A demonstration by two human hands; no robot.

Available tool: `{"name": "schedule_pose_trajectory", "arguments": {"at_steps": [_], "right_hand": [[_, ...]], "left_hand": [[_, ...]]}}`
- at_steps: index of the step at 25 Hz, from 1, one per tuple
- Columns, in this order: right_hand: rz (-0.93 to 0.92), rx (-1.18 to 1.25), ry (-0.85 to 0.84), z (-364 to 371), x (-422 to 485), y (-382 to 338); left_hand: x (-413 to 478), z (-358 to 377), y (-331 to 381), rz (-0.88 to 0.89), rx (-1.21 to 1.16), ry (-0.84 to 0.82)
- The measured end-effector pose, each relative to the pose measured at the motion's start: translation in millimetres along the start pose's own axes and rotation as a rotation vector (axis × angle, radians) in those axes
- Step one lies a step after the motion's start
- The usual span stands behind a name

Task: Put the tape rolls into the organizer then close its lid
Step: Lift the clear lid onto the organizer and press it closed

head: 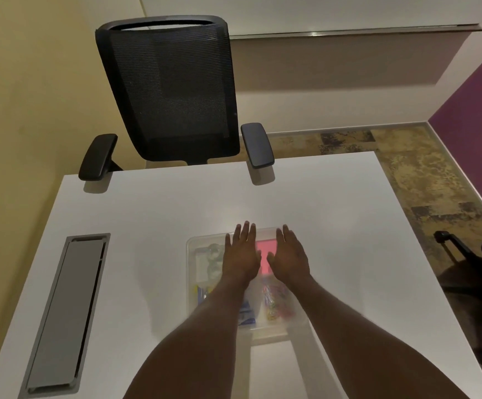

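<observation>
A clear plastic organizer lies on the white table, and its transparent lid looks laid flat over it. My left hand and my right hand rest palm down on the lid's far half, fingers spread. Through the lid, clear tape rolls show in the far left compartment. A pink pad shows between my hands. Blue items and coloured paper clips sit in the near compartments, partly hidden by my forearms.
A grey cable hatch is set into the white table at the left. A black mesh office chair stands at the far edge. Another dark chair stands on the floor at the right.
</observation>
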State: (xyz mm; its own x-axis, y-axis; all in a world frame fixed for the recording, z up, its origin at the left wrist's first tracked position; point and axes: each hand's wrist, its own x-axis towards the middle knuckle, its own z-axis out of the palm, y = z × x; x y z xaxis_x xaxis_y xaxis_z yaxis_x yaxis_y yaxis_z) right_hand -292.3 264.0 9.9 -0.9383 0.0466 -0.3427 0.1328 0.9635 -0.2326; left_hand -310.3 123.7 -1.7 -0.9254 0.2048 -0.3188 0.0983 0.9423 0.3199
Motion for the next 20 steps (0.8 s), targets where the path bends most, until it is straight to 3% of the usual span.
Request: {"name": "schedule_pose_trajectory", "arguments": {"at_steps": [4, 17, 20], "right_hand": [[0.001, -0.105, -0.034, 10.6, 4.6, 1.1], [-0.041, -0.240, -0.064, 18.2, 9.9, 12.9], [-0.044, -0.253, -0.095, 18.1, 8.3, 9.3]], "left_hand": [[6.7, 7.8, 1.0, -0.017, 0.017, -0.075], [1.3, 23.7, -10.5, 0.007, 0.029, 0.000], [-11.3, 21.4, -28.4, -0.093, 0.010, 0.044]]}}
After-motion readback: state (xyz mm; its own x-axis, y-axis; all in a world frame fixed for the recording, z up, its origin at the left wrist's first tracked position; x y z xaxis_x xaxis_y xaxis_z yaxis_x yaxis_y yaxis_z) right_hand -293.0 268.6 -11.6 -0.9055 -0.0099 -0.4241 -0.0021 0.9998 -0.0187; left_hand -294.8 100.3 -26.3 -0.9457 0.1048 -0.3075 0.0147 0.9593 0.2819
